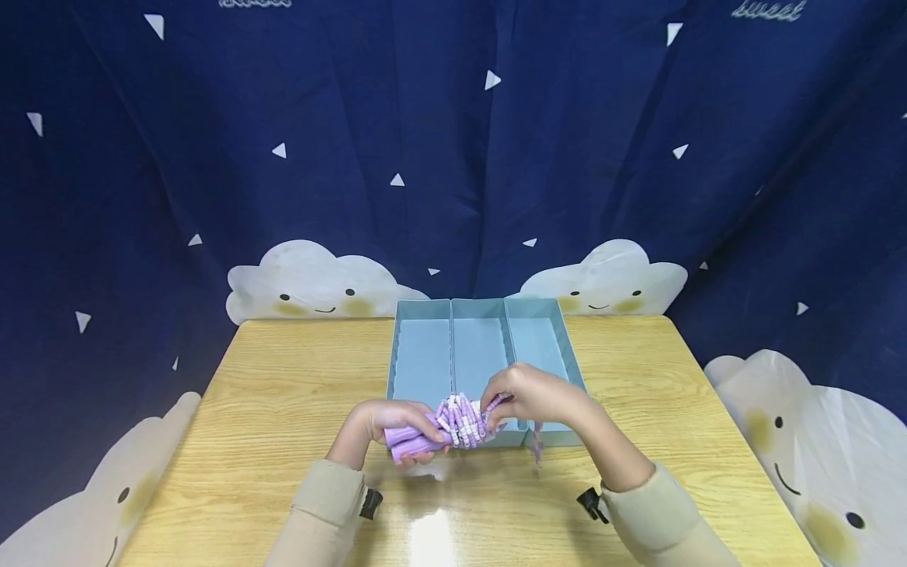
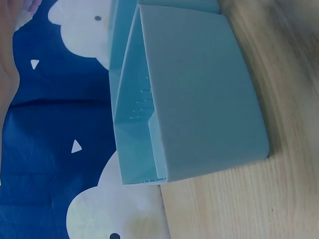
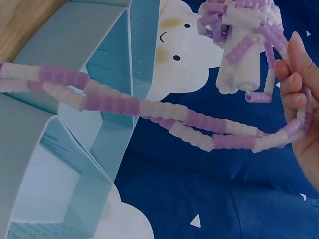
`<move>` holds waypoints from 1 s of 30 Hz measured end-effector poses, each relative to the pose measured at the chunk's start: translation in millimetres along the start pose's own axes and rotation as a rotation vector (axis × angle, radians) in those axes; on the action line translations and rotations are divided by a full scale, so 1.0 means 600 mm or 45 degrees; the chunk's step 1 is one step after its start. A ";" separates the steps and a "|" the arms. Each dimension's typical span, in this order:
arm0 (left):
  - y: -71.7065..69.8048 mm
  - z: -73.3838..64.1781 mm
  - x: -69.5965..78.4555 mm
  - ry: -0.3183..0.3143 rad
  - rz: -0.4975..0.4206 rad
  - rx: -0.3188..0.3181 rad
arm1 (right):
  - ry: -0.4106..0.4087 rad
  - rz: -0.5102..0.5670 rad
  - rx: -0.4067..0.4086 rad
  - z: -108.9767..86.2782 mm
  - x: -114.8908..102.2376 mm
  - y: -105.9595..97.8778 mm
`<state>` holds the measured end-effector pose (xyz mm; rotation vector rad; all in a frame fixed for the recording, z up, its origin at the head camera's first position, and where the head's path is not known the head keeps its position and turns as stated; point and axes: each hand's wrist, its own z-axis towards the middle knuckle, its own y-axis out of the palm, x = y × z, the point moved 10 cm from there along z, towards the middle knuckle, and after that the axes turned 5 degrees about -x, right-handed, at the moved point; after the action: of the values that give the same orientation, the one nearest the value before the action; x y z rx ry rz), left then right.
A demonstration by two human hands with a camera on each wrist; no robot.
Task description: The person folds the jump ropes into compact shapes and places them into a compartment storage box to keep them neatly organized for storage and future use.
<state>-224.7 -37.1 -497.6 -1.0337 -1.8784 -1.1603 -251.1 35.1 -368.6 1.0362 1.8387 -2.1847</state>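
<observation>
A beaded jump rope point(image 1: 464, 421), purple and white, is bunched up between my hands above the front of the blue bins. My left hand point(image 1: 404, 421) grips its two purple handles point(image 1: 407, 441) side by side. The right hand point(image 1: 527, 394) pinches a strand on the bundle's right side. In the right wrist view, a doubled beaded length point(image 3: 112, 102) runs from the right hand's fingers across the view, past the bins, and the coiled bundle point(image 3: 241, 50) hangs beyond. Only a sliver of the left hand point(image 2: 6, 74) shows in the left wrist view.
A light blue three-compartment bin set point(image 1: 421, 354) stands at the back middle of the wooden table point(image 1: 305, 378). Its side wall point(image 2: 199, 94) fills much of the left wrist view. Behind the table hangs a dark blue curtain point(image 1: 453, 157) with clouds and triangles.
</observation>
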 end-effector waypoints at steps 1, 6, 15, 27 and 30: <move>0.001 0.001 0.000 0.003 -0.001 -0.008 | 0.003 0.014 -0.007 0.001 0.001 -0.001; 0.009 0.005 -0.001 -0.015 -0.013 -0.044 | 0.014 0.072 -0.056 0.008 0.005 -0.001; 0.017 0.010 -0.008 -0.061 -0.016 -0.089 | 0.035 0.158 -0.150 0.021 0.022 0.007; 0.034 0.003 -0.005 -0.071 0.014 -0.221 | 0.027 0.560 -0.309 0.033 0.050 0.043; 0.038 0.000 -0.004 -0.058 0.017 -0.252 | -0.021 0.631 -0.316 0.035 0.052 0.047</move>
<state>-203.5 -31.0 -490.9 -1.1873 -1.8160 -1.3458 -269.9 19.4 -408.4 1.2474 1.5766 -1.6334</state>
